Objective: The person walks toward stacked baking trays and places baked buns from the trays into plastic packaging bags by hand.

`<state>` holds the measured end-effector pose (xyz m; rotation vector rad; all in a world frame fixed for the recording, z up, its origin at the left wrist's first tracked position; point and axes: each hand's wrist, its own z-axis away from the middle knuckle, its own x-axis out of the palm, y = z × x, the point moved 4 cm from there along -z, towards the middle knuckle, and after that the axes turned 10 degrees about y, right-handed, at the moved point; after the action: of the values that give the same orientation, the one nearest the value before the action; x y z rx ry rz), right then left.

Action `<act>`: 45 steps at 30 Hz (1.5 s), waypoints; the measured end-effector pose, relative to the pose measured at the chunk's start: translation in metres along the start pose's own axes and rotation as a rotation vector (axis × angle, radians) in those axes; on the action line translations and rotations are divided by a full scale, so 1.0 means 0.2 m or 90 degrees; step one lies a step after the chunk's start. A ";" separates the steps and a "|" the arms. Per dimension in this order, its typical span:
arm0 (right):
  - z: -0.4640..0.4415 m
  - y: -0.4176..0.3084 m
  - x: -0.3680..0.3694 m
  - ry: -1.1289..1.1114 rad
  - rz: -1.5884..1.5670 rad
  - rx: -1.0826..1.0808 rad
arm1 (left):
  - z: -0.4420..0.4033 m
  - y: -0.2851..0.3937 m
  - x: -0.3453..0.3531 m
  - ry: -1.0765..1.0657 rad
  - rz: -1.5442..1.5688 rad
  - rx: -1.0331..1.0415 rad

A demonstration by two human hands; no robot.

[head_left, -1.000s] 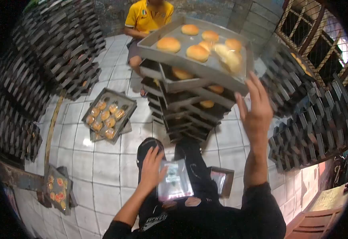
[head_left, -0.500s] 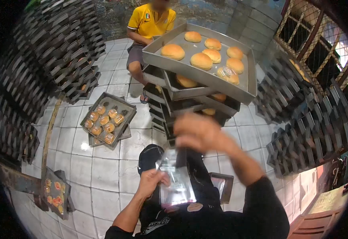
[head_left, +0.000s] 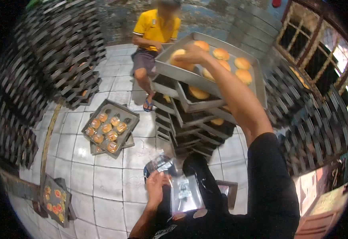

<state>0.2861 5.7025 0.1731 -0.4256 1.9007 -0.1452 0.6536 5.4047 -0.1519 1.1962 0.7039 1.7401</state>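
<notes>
My right hand (head_left: 193, 55) reaches into the top metal tray (head_left: 211, 83), its fingers closed on a golden round bun (head_left: 177, 63) at the left side. More buns (head_left: 221, 54) lie around it in that tray; my forearm hides part of them. Low in front of me, my left hand (head_left: 156, 186) pinches a clear printed plastic bag (head_left: 160, 163). Several more clear bags (head_left: 186, 195) rest in a flat stack on my lap, just right of that hand.
The top tray sits on a tall crisscrossed stack of trays (head_left: 182, 129). On the floor at left, another tray (head_left: 128, 137) holds wrapped buns. A person in a yellow shirt (head_left: 152, 28) sits behind the stack. High tray stacks (head_left: 62, 47) line both sides.
My right hand has moved up and away from the bags to a bun in the top tray. My left hand now holds one bag up, apart from the lap stack.
</notes>
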 end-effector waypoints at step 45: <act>2.05 -0.79 0.47 -0.124 -0.481 -0.058 | -0.11 0.24 0.40 0.110 0.430 -0.127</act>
<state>0.6717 5.5640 -0.0116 -1.1635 1.4780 -0.4943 0.6054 5.4545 -0.0863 1.2338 0.2085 2.4260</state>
